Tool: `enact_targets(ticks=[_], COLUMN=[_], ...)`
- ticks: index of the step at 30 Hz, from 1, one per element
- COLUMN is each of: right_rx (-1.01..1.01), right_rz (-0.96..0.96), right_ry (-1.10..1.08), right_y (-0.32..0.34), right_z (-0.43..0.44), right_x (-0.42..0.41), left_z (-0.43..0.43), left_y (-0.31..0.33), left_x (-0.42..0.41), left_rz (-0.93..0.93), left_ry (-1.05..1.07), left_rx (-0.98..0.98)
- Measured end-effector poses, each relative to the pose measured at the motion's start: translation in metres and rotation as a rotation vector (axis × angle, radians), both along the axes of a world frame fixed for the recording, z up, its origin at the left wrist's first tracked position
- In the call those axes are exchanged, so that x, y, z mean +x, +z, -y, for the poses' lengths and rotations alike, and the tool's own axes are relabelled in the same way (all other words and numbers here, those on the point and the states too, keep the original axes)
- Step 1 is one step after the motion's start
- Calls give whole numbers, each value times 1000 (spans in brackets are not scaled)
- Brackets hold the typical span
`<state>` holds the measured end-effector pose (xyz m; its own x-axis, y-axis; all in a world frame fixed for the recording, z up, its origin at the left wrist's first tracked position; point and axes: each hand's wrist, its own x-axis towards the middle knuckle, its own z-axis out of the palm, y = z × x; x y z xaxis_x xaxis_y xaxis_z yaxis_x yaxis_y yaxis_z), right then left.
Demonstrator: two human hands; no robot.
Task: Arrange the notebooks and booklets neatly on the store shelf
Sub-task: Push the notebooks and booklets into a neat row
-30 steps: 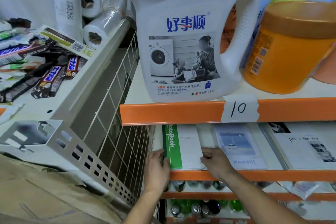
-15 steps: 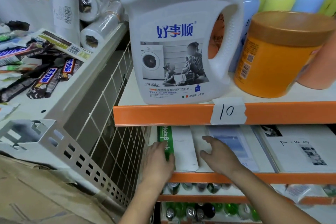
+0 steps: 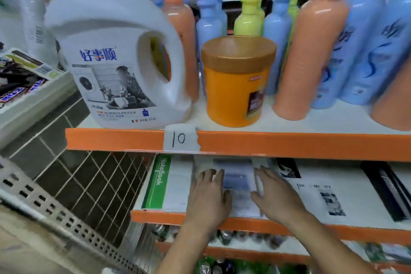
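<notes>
We flank the pale-blue paper booklet point(image 3: 238, 184), lying front-to-back just right of the green-spined white notebook point(image 3: 158, 182), with left hand point(image 3: 209, 198) and right hand point(image 3: 277, 198) (fingers straight).

Left hand point(image 3: 209, 194), right hand point(image 3: 277, 196) on booklet point(image 3: 239, 184)

Both arms reach forward and a little upward from the bottom edge. The left hand point(image 3: 209, 198) lies palm down, its fingers point(image 3: 216, 177) straight and close together, pointing away from the body. The right hand point(image 3: 277, 199) lies beside it, also palm down, its fingers point(image 3: 264, 177) straight, the thumb spread toward the left hand. The hands are apart, a gap between them. The left forearm point(image 3: 178, 249) rises nearly straight; the right forearm point(image 3: 333, 244) slants in from the right. Fingertips are blurred.
</notes>
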<state>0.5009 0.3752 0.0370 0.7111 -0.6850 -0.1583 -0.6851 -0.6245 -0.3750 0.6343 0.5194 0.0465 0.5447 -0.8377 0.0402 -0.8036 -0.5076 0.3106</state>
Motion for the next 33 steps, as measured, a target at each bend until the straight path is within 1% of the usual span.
enact_targets(ticks=[3,7,10,14,19,25,27,33], right_rx=[2,59,100,100,68,11,-40,-69], right_rz=[3,7,5,14,33,-36,-62,-42], right_ry=[-15,-41,-41,-64,-179,-302,-343,-400], right_y=[-2,-7,-8,-9,2,20,21,30], right_z=[32,60,68,81,98,103,104,119], right_x=[-45,-94,-125,-159,-193,-251,-275,-340], left_z=[26,57,75,96,125,155,164,191], left_y=[2,-1,-1,-1,5,3,0,8], left_x=[-47,-93,-123,-154,-184,-225,-244,-308], left_rz=[17,42,9,-25,8,-35,-47,-17], left_ry=[-4,-7,-28,-91,-197,-314,-360,-442], left_rx=[27,102,101,88,52,-34,-56,-57])
